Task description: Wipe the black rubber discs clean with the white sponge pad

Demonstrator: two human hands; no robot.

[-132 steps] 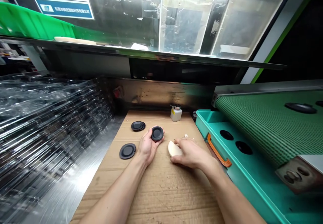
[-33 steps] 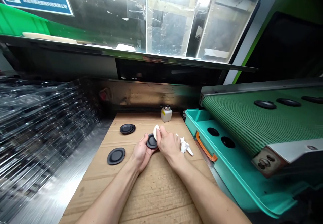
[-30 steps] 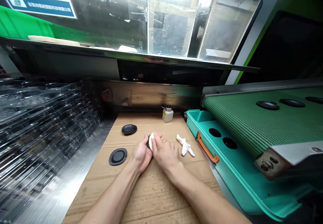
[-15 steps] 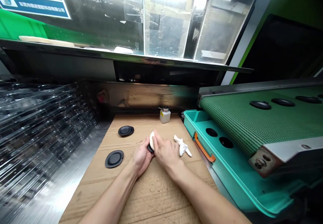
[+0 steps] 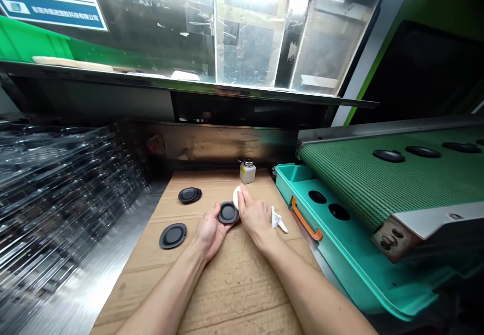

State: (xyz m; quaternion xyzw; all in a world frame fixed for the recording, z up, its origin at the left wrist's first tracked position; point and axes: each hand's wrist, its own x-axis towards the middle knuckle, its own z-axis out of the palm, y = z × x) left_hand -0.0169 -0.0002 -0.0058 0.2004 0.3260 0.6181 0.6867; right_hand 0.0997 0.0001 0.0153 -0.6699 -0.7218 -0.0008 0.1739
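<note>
My left hand holds a round black disc by its edge, its flat face turned up. Just right of it, my right hand grips a white round pad, which is at the disc's right edge. A crumpled white cloth lies on the cardboard beside my right hand. To the left, one black disc rests alone and overlapping black discs lie farther back. A small white bottle with a metal top stands at the cardboard's back.
A teal bin with an orange handle holds black discs at the right. Above it runs a green conveyor belt carrying several black discs. Stacked clear plastic trays fill the left. A metal shelf edge crosses behind.
The white pad and my right hand have moved right, off the disc's face. The disc in my left hand is now largely uncovered and faces up.
</note>
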